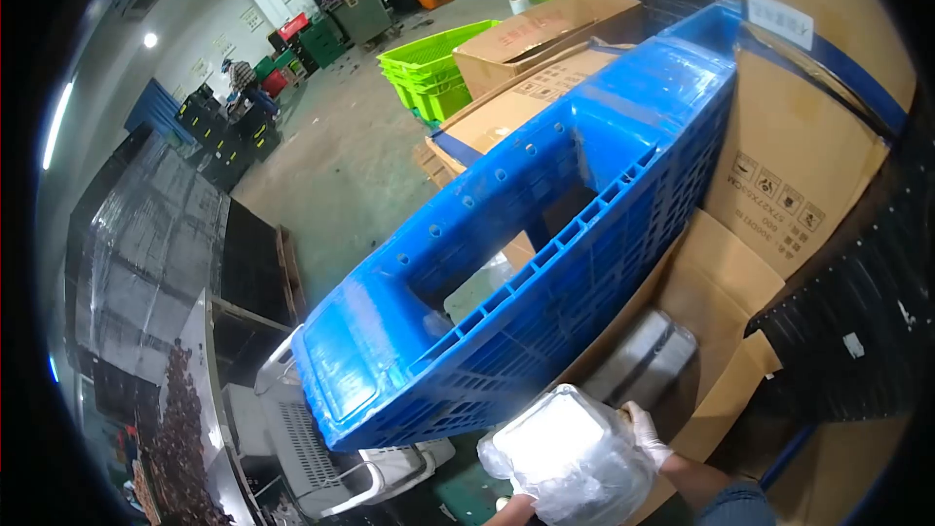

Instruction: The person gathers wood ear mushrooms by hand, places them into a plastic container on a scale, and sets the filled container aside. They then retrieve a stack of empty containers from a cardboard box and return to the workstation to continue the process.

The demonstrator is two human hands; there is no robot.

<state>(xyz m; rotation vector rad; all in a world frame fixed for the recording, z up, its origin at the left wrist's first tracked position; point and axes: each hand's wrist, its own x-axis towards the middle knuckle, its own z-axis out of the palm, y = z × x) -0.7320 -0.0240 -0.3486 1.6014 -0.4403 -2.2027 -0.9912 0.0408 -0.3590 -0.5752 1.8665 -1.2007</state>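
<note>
A bagged stack of white plastic trays (563, 432), wrapped in loose clear film, is held low in front of me. My right hand (645, 436), in a white glove, grips its right side with bent fingers. At the lower left edge of the bundle is my left hand (504, 504); only a bit of glove and the wrist show, and most of its fingers are hidden behind the bag. Just beyond the bundle stands an open cardboard box (726, 278) with more film-wrapped packs (643, 356) inside. A large blue plastic crate (506, 244) rests on its side beside the box.
A white plastic chair (307, 448) stands at lower left near a bin of small brown pieces (178, 438). Closed cartons (545, 34) and green crates (429, 68) lie beyond the blue crate. A person (248, 83) bends over far back. Black crates (857, 321) border the right.
</note>
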